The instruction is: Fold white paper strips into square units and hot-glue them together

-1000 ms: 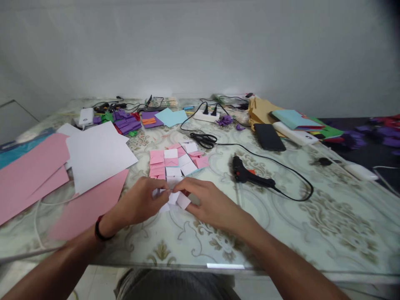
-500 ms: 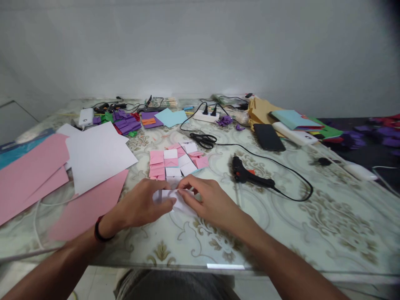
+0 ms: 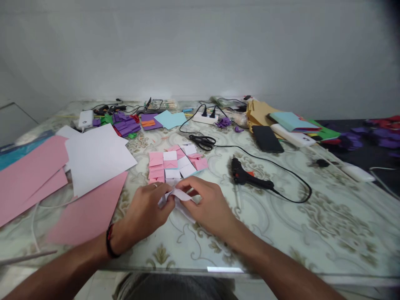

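Left hand (image 3: 146,210) and right hand (image 3: 209,204), fingertips pinched together, grip a white paper (image 3: 183,195) near the middle of the table's (image 3: 275,241) front edge. Flatter half a second ago, it now curls upward, apparently mid-fold.

"What is seen toward the back of the counter (image 3: 287,233)?"

"Two black plugs (image 3: 213,113) are pushed into a white power strip (image 3: 203,119), and a crumpled purple paper (image 3: 223,122) is left just beside it."

"And to the right?"

"A black phone (image 3: 267,139) is laid flat near some tan paper (image 3: 258,109), with a light-blue sheet (image 3: 289,120) placed close by."
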Demonstrator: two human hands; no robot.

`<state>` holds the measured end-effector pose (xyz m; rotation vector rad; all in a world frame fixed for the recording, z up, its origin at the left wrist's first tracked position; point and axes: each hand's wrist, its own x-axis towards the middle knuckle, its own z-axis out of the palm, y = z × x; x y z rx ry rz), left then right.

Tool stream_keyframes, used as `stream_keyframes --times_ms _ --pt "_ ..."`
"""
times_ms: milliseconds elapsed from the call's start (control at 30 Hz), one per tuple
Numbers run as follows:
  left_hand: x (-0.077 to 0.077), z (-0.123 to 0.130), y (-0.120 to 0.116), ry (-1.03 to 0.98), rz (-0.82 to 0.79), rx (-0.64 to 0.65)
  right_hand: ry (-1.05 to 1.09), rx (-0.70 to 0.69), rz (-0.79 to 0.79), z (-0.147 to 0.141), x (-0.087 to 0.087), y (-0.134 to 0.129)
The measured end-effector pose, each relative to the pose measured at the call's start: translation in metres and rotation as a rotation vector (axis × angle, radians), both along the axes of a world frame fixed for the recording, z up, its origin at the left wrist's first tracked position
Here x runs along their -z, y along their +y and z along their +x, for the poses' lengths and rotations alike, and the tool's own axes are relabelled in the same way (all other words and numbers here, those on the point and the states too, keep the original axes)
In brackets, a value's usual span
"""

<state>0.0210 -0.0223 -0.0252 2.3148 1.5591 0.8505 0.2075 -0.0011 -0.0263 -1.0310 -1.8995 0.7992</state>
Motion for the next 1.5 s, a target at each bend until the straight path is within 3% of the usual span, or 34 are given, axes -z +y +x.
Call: stream_keyframes --times_ms 100,233,400,600,1000,1233,1400,1500 --pt "-0.003 0.003 0.0 -0.052 -0.041 -0.016 0.018 0.049 0.057 -0.003 0.002 -0.004" --pt "-0.013 0.005 0.0 -0.182 -0.135 -0.063 0.086 0.104 -0.066 -0.005 -0.003 -0.007" --pt "-0.015 0.006 -0.003 -0.226 -0.088 -0.065 0.135 0.099 -0.162 -0.005 -0.007 -0.005" --pt "-0.009 0.007 -0.006 -0.164 0.063 -0.047 0.106 0.114 -0.058 -0.003 -0.003 -0.004" --pt "-0.008 0.003 -0.005 -0.138 0.187 -0.004 0.064 0.158 0.115 -0.005 -0.003 -0.009" --pt "0.002 -0.002 -0.009 -0.343 0.258 -0.081 0.355 0.077 -0.195 -0.011 -0.009 -0.015" --pt "0.012 0.001 -0.014 -0.568 0.209 0.111 0.549 0.013 -0.269 -0.011 -0.007 -0.015" --pt "0.014 0.003 -0.015 -0.586 0.201 0.231 0.618 -0.023 -0.285 -0.008 -0.007 -0.015"
